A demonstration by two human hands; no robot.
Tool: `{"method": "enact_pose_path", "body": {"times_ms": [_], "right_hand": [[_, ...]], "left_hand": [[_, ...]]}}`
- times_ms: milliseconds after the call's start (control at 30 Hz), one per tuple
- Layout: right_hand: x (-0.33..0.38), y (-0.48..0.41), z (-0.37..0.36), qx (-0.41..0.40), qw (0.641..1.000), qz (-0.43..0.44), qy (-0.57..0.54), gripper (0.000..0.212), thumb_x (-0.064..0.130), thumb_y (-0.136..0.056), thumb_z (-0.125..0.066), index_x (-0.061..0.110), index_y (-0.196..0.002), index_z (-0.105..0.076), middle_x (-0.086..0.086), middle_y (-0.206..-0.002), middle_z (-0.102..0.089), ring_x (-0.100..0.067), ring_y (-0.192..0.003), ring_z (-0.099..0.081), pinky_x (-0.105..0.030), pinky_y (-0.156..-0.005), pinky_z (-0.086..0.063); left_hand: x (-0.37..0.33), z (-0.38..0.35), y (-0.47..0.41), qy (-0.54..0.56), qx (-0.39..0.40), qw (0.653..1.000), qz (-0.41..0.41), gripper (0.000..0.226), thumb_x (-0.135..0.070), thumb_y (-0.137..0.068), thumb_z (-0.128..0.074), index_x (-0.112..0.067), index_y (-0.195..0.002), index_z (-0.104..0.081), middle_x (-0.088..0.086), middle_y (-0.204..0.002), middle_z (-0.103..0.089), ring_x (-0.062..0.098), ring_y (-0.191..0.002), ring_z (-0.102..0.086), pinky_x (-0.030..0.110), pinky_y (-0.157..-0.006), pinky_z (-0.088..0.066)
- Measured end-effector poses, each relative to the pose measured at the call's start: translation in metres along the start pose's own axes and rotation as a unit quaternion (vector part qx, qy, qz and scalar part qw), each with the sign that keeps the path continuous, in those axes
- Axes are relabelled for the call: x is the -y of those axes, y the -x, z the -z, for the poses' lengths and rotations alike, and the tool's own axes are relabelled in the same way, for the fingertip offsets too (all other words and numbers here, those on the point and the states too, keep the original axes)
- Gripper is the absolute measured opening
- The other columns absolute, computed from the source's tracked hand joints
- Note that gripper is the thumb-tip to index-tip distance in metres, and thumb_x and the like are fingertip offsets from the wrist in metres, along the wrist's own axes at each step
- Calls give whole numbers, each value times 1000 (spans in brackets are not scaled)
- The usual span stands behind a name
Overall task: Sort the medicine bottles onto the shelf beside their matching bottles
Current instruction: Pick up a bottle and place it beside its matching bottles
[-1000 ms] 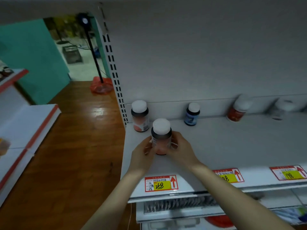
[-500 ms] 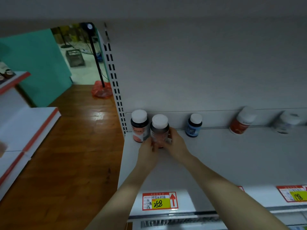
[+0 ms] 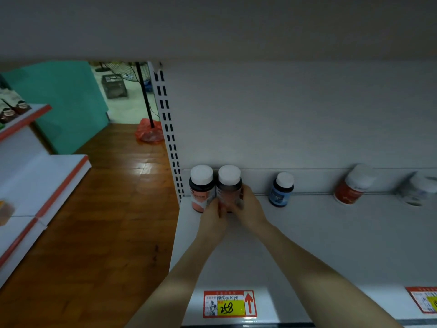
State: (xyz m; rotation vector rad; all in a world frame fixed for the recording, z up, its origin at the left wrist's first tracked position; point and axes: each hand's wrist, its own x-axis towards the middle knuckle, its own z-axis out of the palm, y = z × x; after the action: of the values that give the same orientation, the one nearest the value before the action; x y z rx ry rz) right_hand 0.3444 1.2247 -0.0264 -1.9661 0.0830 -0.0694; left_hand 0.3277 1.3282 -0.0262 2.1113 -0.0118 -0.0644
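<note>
On the near edge of the white shelf (image 3: 331, 245) sits a price tag (image 3: 229, 303) marked 258, and a second price tag (image 3: 423, 301) is cut off at the right. Farther in, the left hand (image 3: 212, 216) and right hand (image 3: 250, 209) curl their fingers round the lower part of a dark bottle (image 3: 229, 185), upright at the shelf's far left. It touches a matching bottle (image 3: 201, 185) on its left. Rightward along the far wall stand one blue bottle (image 3: 281, 189), one red bottle (image 3: 352, 185) and one pale bottle (image 3: 418, 190), which is blurred. That makes five bottles, all white-capped, their contents hidden.
</note>
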Motion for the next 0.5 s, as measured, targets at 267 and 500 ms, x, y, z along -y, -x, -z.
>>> {"method": "enact_pose_path", "body": {"times_ms": [267, 500], "right_hand": [[3, 21, 11, 10, 997, -2, 75, 46, 19, -86, -61, 3, -125, -44, -14, -129, -52, -27, -122, -48, -24, -88, -36], [-7, 79, 57, -92, 995, -18, 33, 28, 13, -87, -59, 0, -112, -59, -12, -110, -64, -21, -101, -60, -13, -84, -41]], "left_hand": [[1, 5, 25, -20, 13, 999, -35, 19, -6, -93, -38, -1, -104, -52, 7, -87, -51, 10, -66, -44, 7, -52, -35], [-26, -11, 63, 21, 59, 997, -33, 35, -20, -94, -43, -4, -125, -50, 5, -124, -55, 17, -114, -51, 19, -92, -34]]}}
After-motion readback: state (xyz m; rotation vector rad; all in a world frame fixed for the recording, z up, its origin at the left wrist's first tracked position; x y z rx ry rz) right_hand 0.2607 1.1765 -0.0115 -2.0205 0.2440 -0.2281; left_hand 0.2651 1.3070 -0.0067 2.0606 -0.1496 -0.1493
